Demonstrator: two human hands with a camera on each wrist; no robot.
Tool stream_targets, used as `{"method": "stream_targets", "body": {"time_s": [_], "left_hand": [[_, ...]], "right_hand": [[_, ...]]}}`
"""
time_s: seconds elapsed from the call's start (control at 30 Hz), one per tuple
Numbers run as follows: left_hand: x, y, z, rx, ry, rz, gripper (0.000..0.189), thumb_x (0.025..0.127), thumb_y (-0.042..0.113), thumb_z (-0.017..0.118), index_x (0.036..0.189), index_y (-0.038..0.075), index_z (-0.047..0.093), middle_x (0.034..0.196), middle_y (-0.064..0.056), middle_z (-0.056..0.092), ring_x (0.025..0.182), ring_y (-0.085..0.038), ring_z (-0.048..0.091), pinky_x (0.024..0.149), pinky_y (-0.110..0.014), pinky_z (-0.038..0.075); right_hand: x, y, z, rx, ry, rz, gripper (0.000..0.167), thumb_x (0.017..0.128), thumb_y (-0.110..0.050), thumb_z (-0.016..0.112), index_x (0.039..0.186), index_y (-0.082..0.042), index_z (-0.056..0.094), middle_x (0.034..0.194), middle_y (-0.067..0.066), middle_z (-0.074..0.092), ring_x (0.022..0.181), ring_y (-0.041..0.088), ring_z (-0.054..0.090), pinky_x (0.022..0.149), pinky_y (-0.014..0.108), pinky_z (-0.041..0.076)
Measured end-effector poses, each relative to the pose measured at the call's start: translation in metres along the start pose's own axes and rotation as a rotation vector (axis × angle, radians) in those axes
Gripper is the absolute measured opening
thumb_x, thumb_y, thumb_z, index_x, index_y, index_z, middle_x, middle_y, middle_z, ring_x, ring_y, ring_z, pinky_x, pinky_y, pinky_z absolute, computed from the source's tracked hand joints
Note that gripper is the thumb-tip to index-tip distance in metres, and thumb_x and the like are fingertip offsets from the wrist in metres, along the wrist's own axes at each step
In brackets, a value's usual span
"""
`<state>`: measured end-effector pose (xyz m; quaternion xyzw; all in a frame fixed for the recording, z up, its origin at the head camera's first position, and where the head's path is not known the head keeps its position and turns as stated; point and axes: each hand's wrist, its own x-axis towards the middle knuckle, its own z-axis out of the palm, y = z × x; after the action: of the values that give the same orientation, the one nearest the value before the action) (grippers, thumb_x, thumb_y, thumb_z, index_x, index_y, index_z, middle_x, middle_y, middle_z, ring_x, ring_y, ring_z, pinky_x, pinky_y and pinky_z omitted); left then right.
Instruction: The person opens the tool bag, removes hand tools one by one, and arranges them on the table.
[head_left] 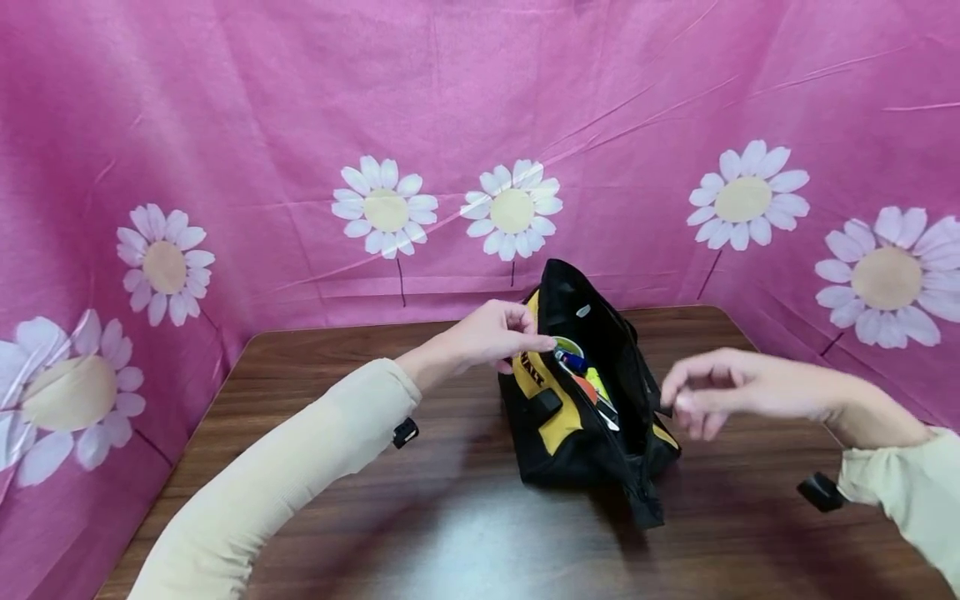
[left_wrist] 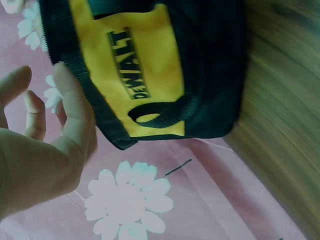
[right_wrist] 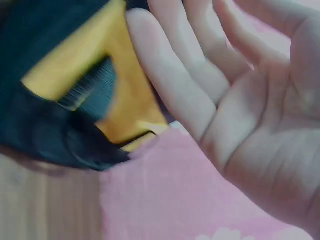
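Note:
A black and yellow tool bag (head_left: 555, 417) stands on the table with its zipped mouth spread wide. DEWALT lettering (left_wrist: 129, 62) runs across its yellow panel. Inside lie several small things: a blue item (head_left: 572, 361), a yellow one (head_left: 597, 383), an orange one (head_left: 583, 388) and a round rim by the left wall. My left hand (head_left: 498, 333) is at the bag's left edge, thumb and fingers apart; in the left wrist view a fingertip meets the zipper edge. Beside the right wall is my right hand (head_left: 723, 392), its fingers loosely bent and holding nothing. Both palms are free of objects.
The bag rests on a brown wooden table (head_left: 360, 517) toward its back right part. A pink cloth (head_left: 285, 100) printed with white daisies hangs behind and along both sides. The bag's zipper end (head_left: 645, 504) sticks out toward the front.

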<state>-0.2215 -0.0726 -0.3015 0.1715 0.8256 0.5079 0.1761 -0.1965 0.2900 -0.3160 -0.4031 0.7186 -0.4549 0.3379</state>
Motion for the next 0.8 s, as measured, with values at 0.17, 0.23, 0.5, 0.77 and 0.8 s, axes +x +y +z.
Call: {"method": "stream_targets", "body": {"time_s": [0.17,0.23,0.5,0.77,0.8], "left_hand": [[0.009,0.008,0.003,-0.032,-0.007,-0.006,0.027,0.088,0.033,0.081,0.111,0.022,0.073,0.096,0.000,0.052,0.066,-0.015,0.046,0.062,-0.029,0.053],[0.012,0.006,0.007,0.033,-0.015,0.023,0.034,0.088,0.036,0.081,0.119,0.024,0.073,0.092,0.001,0.052,0.066,-0.014,0.043,0.058,-0.025,0.045],[0.022,-0.003,0.026,0.288,0.032,0.099,0.043,0.085,0.045,0.082,0.121,0.022,0.074,0.130,-0.002,0.063,0.114,-0.022,0.056,0.081,-0.026,0.050],[0.021,-0.001,0.023,0.203,-0.001,-0.060,0.061,0.085,0.017,0.080,0.140,0.009,0.055,0.104,-0.012,0.060,0.084,-0.019,0.065,0.069,-0.042,0.063],[0.021,-0.001,0.021,0.184,-0.002,-0.071,0.065,0.085,0.014,0.079,0.143,0.005,0.052,0.100,-0.013,0.059,0.085,-0.019,0.066,0.070,-0.041,0.063]], "right_hand": [[0.010,-0.007,-0.018,-0.139,0.259,0.127,0.027,0.106,-0.011,0.055,0.133,-0.006,0.056,0.131,0.017,0.058,0.112,0.026,0.065,0.086,0.042,0.060],[0.018,-0.004,-0.020,-0.156,0.317,0.164,0.035,0.104,-0.016,0.061,0.137,-0.007,0.054,0.137,0.016,0.055,0.115,0.025,0.064,0.087,0.040,0.060],[0.044,0.009,-0.012,-0.244,0.408,0.292,0.054,0.099,-0.035,0.068,0.145,-0.013,0.048,0.148,0.024,0.045,0.123,0.037,0.058,0.080,0.042,0.061],[0.045,0.002,-0.017,-0.364,0.480,0.366,0.051,0.098,-0.014,0.066,0.144,-0.005,0.047,0.075,0.013,0.066,0.066,0.028,0.069,0.057,0.040,0.061],[0.042,0.001,-0.020,-0.373,0.488,0.378,0.052,0.097,-0.011,0.065,0.145,-0.004,0.046,0.067,0.011,0.064,0.063,0.027,0.069,0.056,0.039,0.061]]}}
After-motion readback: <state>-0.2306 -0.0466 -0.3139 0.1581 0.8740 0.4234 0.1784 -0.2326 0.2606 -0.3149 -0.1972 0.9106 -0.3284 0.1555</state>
